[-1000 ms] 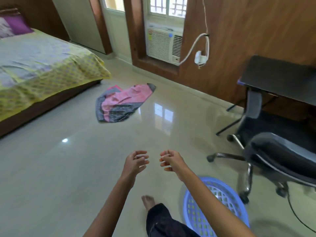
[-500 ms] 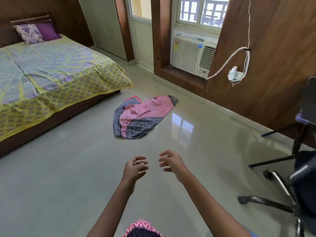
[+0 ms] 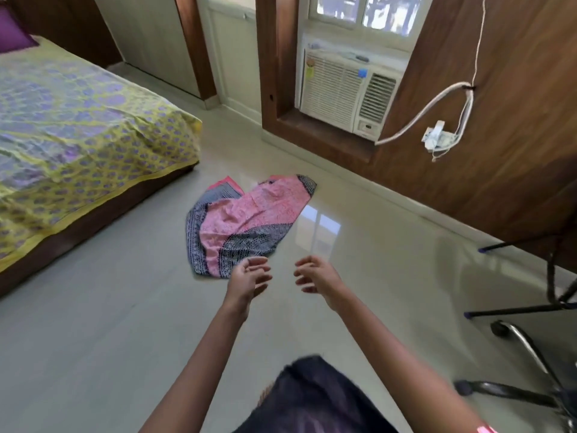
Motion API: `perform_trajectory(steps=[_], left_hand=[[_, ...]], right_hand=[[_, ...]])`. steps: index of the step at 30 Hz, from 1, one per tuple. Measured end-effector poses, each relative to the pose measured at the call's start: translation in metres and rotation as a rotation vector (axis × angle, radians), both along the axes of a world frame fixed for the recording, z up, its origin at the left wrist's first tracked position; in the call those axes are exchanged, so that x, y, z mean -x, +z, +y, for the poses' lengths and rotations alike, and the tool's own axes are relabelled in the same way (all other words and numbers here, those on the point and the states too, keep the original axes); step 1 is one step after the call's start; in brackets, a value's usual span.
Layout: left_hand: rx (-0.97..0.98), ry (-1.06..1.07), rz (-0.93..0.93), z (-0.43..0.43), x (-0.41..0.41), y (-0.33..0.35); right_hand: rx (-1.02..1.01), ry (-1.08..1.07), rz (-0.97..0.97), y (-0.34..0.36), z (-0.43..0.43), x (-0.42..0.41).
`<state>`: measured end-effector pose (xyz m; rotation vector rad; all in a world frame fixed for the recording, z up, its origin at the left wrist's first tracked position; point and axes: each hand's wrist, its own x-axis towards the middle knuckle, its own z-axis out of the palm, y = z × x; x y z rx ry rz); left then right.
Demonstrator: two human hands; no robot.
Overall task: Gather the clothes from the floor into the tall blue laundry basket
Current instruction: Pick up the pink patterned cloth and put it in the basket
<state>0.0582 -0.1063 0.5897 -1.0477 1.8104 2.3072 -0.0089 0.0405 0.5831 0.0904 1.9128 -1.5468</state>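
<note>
One pink-and-navy cloth (image 3: 246,220), just past left hand (image 3: 249,278) fingertips, off left of right hand (image 3: 315,276). Two hands, loosely curled, gripping nothing.

The cloth (image 3: 246,223) before me is pink with a pale print and navy borders patterned in white. The bedspread (image 3: 78,126) is yellow with purple motifs, the pillow (image 3: 12,39) plain purple, the wall (image 3: 515,120) brown wood grain.
</note>
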Motion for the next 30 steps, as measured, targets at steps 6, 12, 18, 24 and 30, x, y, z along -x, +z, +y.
perform_trajectory(steps=[6, 12, 18, 24, 30], left_hand=[[-0.041, -0.057, -0.034, -0.047, 0.09, -0.013], [0.015, -0.062, -0.059, -0.098, 0.204, -0.023], [0.045, -0.065, -0.065, -0.145, 0.303, -0.025], [0.026, -0.09, -0.137, -0.191, 0.373, -0.047], [0.033, -0.176, -0.259, -0.26, 0.455, -0.099]], right_hand=[[0.015, -0.078, -0.036, -0.01, -0.04, 0.083], [0.018, -0.112, -0.06, -0.018, -0.088, 0.199], [-0.01, -0.115, -0.089, -0.024, -0.127, 0.294], [-0.03, -0.128, -0.152, -0.04, -0.171, 0.365], [-0.09, -0.171, -0.228, -0.068, -0.23, 0.44]])
